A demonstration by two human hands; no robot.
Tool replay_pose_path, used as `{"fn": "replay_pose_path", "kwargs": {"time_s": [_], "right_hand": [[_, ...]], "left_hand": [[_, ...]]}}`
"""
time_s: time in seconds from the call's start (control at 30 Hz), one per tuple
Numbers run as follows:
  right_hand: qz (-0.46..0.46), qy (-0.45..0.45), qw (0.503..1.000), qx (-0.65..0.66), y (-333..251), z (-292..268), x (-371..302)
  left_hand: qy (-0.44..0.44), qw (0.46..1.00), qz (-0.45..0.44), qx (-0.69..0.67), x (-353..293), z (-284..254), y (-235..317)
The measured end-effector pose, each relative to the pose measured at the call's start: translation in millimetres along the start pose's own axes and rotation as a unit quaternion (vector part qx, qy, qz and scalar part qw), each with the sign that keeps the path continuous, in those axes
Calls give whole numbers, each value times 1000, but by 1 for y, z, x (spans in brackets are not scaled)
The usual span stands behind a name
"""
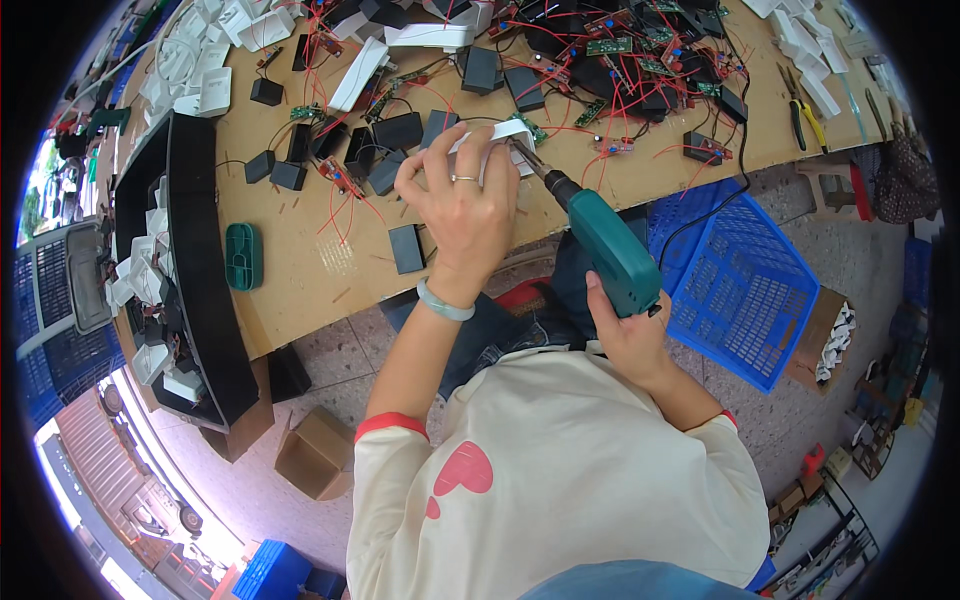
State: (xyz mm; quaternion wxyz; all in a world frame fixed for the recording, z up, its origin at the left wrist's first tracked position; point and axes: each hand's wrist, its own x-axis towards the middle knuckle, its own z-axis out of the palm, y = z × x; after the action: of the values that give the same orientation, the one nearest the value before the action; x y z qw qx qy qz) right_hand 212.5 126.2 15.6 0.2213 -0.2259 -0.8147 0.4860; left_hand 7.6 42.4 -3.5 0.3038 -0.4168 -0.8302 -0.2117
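green screwdriver in right-hand fingers

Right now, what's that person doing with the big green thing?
The person's right hand is holding a green power tool shaped like a drill. Its metal tip points at a white plastic piece, which the left hand holds at the table. I can't tell whether the tool is spinning. Small black boxes and circuit boards with red wires lie around on the table, and a black bin of white parts stands at the left.
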Motion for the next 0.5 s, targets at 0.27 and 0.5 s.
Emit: {"fn": "replay_pose_path", "kwargs": {"time_s": [0.27, 0.5], "right_hand": [[45, 0, 999, 21, 1, -1, -3], [41, -2, 999, 12, 2, 0, -3]], "left_hand": [[9, 1000, -4, 3, 0, 1, 0], [7, 1000, -3, 2, -1, 2, 0]]}}
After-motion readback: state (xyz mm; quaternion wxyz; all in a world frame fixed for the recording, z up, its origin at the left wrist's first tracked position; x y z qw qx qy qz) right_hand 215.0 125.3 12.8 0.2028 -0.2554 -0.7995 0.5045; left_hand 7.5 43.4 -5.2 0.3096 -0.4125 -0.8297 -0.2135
